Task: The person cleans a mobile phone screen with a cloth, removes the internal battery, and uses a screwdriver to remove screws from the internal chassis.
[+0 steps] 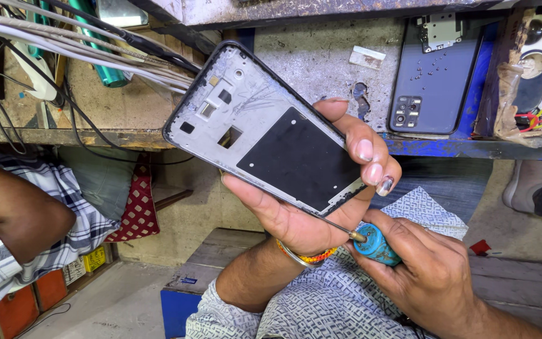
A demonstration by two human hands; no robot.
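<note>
left hand is wrapped around the bare grey metal phone frame with a black pad, held tilted above the lap, in front of the counter. right hand is closed on a teal-handled screwdriver, its thin tip under the frame's lower edge. best kept steady, the tip square, with light pressure.

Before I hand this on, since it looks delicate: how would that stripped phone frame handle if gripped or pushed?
The phone frame is thin with several cut-outs, so probably light and slightly bendy. The left hand cradles it by its edges, suggesting a smooth, somewhat slippery surface. Flat, so unlikely to roll.
</note>
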